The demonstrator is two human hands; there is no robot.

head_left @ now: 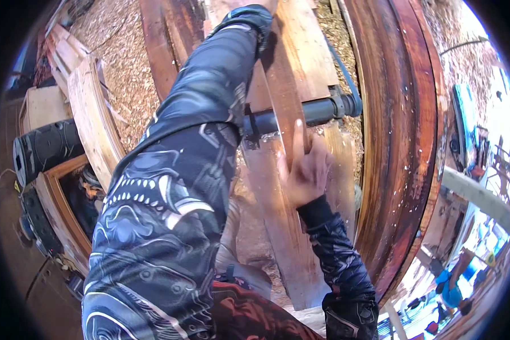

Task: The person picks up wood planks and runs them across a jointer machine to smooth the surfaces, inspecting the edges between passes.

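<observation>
A narrow reddish-brown wooden board lies lengthwise over a dark cylindrical roller, which is set across a flat wooden bed. My right hand rests on the near part of this board. Its index finger points forward along the wood, the thumb lies by the left edge, and the other fingers curl at the right side. My left arm stretches far forward over the left side of the bed. Only a sliver of my left hand shows at the top rim, by the far part of the board, with its fingers hidden.
A blue belt runs to the roller's right end. Long reddish timbers stand along the right. Wood shavings cover the ground at the far left. Pale planks, a black ribbed cylinder and a wooden frame lie left.
</observation>
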